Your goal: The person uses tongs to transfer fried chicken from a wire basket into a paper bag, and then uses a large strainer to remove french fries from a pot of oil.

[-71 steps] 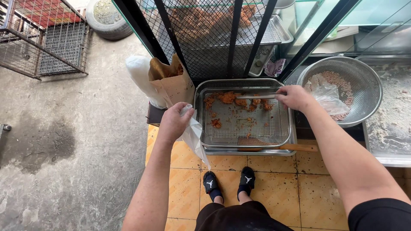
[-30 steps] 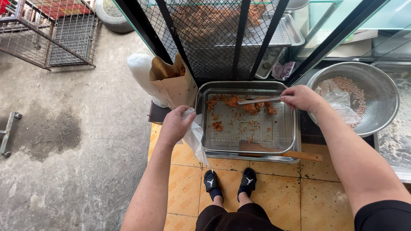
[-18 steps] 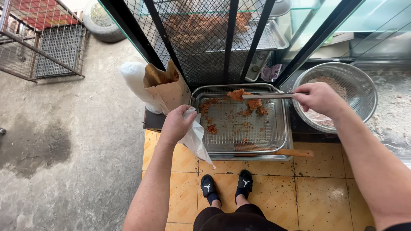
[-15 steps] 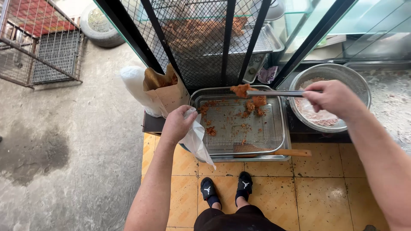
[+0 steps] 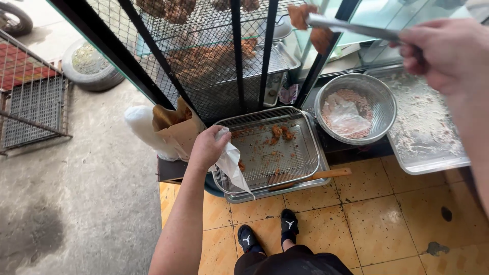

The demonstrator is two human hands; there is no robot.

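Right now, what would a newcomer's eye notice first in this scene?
First, the right hand raised at top right, holding metal tongs that grip a piece of fried food. Below, the left hand holds a clear plastic bag over the edge of a metal tray with a wire rack and crumbs.

Your right hand (image 5: 448,51) at the upper right is blurry and cut off by the frame's edge. The tire (image 5: 12,18) at the upper left is cut off too. Your left hand (image 5: 206,147) hides part of the clear bag (image 5: 232,163).
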